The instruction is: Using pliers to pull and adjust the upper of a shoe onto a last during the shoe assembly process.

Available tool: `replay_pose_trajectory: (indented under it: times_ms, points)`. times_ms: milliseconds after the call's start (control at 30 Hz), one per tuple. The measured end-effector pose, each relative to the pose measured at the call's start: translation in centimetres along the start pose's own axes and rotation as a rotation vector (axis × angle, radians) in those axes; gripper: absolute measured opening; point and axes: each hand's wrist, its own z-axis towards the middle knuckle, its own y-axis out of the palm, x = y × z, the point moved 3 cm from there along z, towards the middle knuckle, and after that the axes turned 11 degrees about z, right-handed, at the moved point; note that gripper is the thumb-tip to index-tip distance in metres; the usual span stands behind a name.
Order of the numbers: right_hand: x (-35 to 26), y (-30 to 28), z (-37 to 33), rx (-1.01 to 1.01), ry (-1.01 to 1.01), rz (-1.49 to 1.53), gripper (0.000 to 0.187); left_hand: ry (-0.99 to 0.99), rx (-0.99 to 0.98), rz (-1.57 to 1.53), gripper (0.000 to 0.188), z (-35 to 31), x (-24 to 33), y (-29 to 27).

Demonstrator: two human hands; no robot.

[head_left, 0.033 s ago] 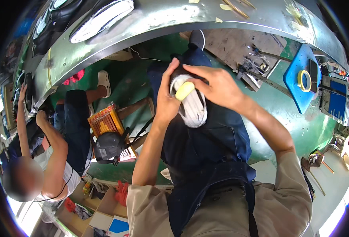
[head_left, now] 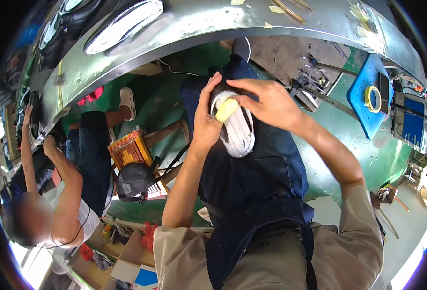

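A shoe rests over my lap with its white underside facing up and its dark upper showing at the far end. My left hand is closed around the shoe's left side, fingers pointing away from me. A pale yellow oblong piece lies across the white underside, beside my left thumb. My right hand grips the shoe's far right edge. Its index finger stretches over the dark end, and its thumb meets the yellow piece. Some of the right fingers are hidden.
A metal bench curves across the far side, bearing a white-bottomed shoe. To the right stands a blue perforated board with a tape roll. At left another person works beside a beaded seat and black bag.
My right index finger and thumb have shifted slightly at the shoe's far edge. The shoe and my left hand have barely moved.
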Motion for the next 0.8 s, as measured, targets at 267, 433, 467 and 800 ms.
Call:
replay_pose_trajectory:
  times_ms: [267, 433, 467, 800]
  points:
    - [-3.2, -12.8, 5.8, 0.488, 0.199, -0.179, 0.040, 0.064, 0.054, -0.020, 0.055, 0.2, -1.5, -0.1]
    - [4.0, -15.0, 10.8, 0.711, -0.307, -0.980, 0.051, 0.126, 0.091, -0.007, 0.057, 1.0, -2.7, 0.9]
    - [3.7, -14.7, 11.1, 0.625, -0.224, -0.913, 0.052, 0.129, 0.089, -0.007, 0.057, 1.0, -2.7, 1.2]
    - [1.0, -10.6, 3.3, 0.406, 0.291, -0.093, 0.067, -0.062, 0.178, -0.030, 0.062, 0.0, -3.8, 1.4]
